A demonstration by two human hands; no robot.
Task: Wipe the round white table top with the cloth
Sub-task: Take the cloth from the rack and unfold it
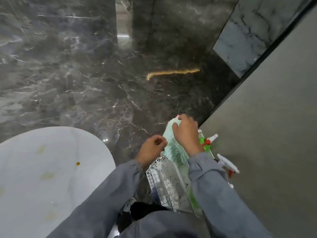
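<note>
**At the cart's edge: cloth in hand, tabletop unwiped**

Low in the view, toward five o'clock, the right-hand grip [186, 133] is clamped on the far end of the green-and-white cloth [175, 152], with its fingers curled over the bunched fabric. At its eight o'clock, the left-hand grip [151, 147] is curled tight against the cloth's left edge. Whether it actually pinches the fabric or only sits beside it, I cannot tell. Both arms wear grey sleeves [106, 191] with gathered cuffs.

The cloth is well apart from the tabletop. It lies stretched lengthwise over a white perforated metal rack [164, 179], running from under the right wrist out to the fingers at twelve o'clock.

Just beside the cloth, at three o'clock of the right hand, a spray bottle with green liquid and a red trigger [206, 143] stands against the rack. A white spray head with a red trigger [228, 164] sits at four o'clock, near the right sleeve.

At nine o'clock of the hands — across a strip of floor — the round white tabletop [51, 186] fills the lower-left corner. It carries pale yellowish smears [47, 176] and one small brown spot [78, 163].

Dark veined marble floor [85, 66] spreads from nine round to one o'clock, and a plain grey wall [274, 117] rises at three.
</note>
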